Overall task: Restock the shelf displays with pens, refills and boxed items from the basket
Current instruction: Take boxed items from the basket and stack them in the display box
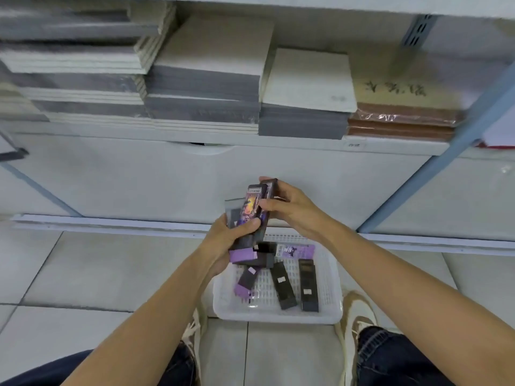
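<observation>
Held a bundle of slim dark and purple boxes (248, 218) above the basket (278, 317), gripped from below in the left hand (228, 240), fingers curled round it. Pinched the front box near its top with the right hand (289, 207). Counted at least three boxes in the bundle; could not tell the exact number. Counted in the white slotted basket two black boxes (282, 285) side by side, one purple-ended box (245, 282), one lilac carton (296, 250) with a cartoon figure, and further dark ones half hidden beneath the bundle. Found the basket resting on pale floor tiles (83, 274), between two beige shoes (359, 313). Faced a white shelf unit (195, 176) with blue uprights, loaded with two clear piles of grey and white pads (206, 87), blurred stacks to their left and one brown pile (404, 121) at the right.
</observation>
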Action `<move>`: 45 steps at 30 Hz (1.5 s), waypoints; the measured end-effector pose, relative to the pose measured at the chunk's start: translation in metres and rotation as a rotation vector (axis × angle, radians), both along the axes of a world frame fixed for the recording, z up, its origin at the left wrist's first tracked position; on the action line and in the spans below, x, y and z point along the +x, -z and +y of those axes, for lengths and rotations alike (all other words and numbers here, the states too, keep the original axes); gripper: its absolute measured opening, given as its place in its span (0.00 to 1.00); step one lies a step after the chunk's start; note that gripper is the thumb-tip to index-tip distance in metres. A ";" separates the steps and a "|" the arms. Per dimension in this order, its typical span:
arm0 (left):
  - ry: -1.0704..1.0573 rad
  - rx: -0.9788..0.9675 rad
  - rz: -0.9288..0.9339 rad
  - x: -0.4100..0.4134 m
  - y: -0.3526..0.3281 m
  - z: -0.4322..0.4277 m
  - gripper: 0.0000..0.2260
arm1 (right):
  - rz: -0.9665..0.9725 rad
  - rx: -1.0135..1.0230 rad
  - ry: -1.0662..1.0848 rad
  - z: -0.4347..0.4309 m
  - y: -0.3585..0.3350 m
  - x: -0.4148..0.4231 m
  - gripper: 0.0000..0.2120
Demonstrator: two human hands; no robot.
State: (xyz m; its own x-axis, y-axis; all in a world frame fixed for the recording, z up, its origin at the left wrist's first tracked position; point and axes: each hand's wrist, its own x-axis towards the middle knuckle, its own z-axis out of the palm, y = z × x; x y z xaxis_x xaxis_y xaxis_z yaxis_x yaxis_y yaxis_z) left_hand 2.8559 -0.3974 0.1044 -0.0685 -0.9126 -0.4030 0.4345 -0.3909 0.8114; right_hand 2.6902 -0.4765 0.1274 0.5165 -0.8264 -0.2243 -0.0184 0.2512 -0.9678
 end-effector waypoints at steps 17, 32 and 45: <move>-0.371 -0.313 -0.212 0.049 -0.198 0.003 0.09 | 0.186 -0.311 -0.161 0.018 -0.168 0.004 0.09; -0.339 -0.654 -0.423 0.037 -0.273 -0.002 0.15 | -0.043 -0.602 0.137 0.026 -0.256 0.039 0.09; -0.242 -0.599 -0.423 0.066 -0.315 -0.060 0.13 | 0.133 -1.050 0.450 -0.048 -0.377 0.024 0.08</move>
